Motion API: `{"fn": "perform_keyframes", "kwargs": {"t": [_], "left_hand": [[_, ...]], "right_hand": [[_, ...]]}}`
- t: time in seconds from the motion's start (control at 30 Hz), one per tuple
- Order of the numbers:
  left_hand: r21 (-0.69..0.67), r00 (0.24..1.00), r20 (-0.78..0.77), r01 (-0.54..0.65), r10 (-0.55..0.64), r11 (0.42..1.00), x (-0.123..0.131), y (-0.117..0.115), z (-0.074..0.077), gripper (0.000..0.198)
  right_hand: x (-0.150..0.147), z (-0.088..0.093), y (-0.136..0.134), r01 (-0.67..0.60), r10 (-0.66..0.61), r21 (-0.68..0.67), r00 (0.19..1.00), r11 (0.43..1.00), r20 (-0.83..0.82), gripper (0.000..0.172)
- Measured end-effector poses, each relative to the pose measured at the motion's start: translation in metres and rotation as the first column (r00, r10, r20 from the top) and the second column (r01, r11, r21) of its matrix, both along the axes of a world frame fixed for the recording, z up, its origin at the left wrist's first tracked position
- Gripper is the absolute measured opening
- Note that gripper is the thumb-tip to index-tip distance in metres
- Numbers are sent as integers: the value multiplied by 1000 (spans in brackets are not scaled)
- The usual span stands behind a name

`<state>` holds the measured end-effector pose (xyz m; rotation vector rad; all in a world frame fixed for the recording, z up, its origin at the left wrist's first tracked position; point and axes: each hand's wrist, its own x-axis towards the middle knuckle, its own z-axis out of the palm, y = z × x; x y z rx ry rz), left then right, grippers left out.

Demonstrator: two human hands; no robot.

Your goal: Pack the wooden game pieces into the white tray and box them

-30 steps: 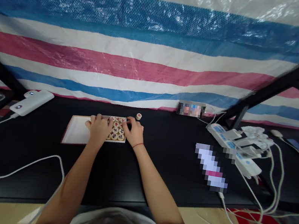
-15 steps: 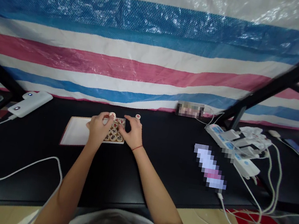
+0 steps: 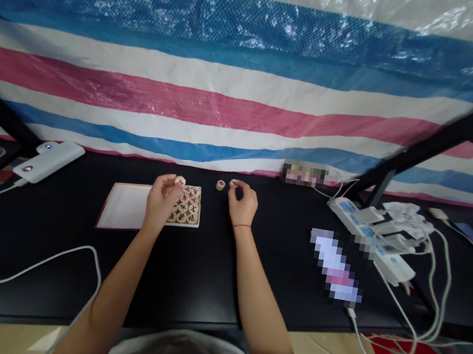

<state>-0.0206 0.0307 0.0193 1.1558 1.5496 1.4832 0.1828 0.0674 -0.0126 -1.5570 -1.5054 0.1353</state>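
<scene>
My left hand (image 3: 161, 199) pinches a round Chinese chess piece with a red character (image 3: 180, 181) above the far edge of the box (image 3: 200, 214). Inside that box sit several pieces in rows, some marked in red, some in black. My right hand (image 3: 244, 203) is closed around another chess piece (image 3: 232, 182) at the table surface, to the right of the box. Just left of it lies a lone chess piece (image 3: 220, 185). The box lid (image 3: 123, 206), white inside, lies to the left, partly behind my left hand.
On the black table (image 3: 183, 277) a white power bank (image 3: 49, 161) with a cable stands at the left. A blurred-out phone (image 3: 334, 266) charges at the right, near a power strip (image 3: 371, 239) with tangled cables. Behind hangs a striped plastic sheet (image 3: 186, 96).
My right hand has moved from the box to the right and now holds a chess piece beside the lone one. My left hand still holds its piece at nearly the same spot.
</scene>
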Motion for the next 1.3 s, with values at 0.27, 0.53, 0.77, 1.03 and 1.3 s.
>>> {"fn": "perform_keyframes", "kwargs": {"t": [0.27, 0.53, 0.77, 1.03, 1.3], "left_hand": [[15, 994, 105, 7, -8, 1000, 0, 4, -4, 39], [100, 924, -377, 115, -69, 988, 4, 2, -9, 33], [257, 711, -703, 284, -23, 924, 9, -4, -13, 20], [300, 683, -731, 305, 12, 904, 8, -4, -9, 38], [386, 749, -653, 201, 112, 900, -2, -3, -4, 25]], "right_hand": [[5, -14, 10, 40, 3, -288, 989, 957, 146, 13], [-10, 8, -6, -145, 143, -14, 986, 989, -83, 20], [-50, 27, -31, -538, 517, 11, 805, 843, -291, 20], [-11, 3, -2, -147, 145, 11, 951, 989, -273, 23], [14, -17, 14, -12, 21, -180, 999, 984, 49, 17]]}}
